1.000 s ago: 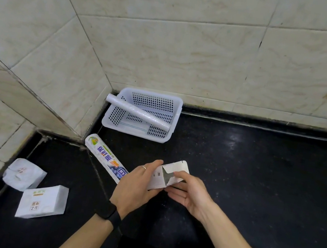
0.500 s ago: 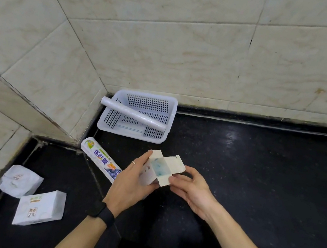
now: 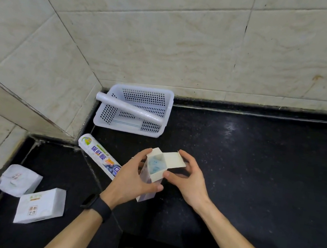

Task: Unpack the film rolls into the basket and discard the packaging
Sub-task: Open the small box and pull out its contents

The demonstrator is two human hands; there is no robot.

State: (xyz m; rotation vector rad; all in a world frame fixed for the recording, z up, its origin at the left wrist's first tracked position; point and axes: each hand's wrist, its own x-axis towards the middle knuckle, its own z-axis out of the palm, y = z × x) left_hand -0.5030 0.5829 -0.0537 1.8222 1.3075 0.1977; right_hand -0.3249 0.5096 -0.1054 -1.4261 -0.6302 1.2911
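Observation:
My left hand [image 3: 128, 179] grips a small white carton [image 3: 150, 185] held upright over the black counter. Its top flaps stand open, and something pale blue shows inside. My right hand [image 3: 187, 178] pinches the open top flap [image 3: 173, 160] between thumb and fingers. A white perforated basket [image 3: 167, 111] sits in the back corner with one bare film roll [image 3: 130, 108] lying slantwise across its rim. A long printed film box [image 3: 99, 156] lies on the counter between the basket and my left hand.
Two white packets [image 3: 41, 206] [image 3: 18, 180] lie on the lower black surface at the left. Tiled walls [image 3: 173, 38] close off the back and left. The black counter [image 3: 258, 173] stretches out to the right of my hands.
The carton has turned from lying nearly flat to standing upright. Its top flaps have spread open, showing the blue contents. Both hands kept hold of it.

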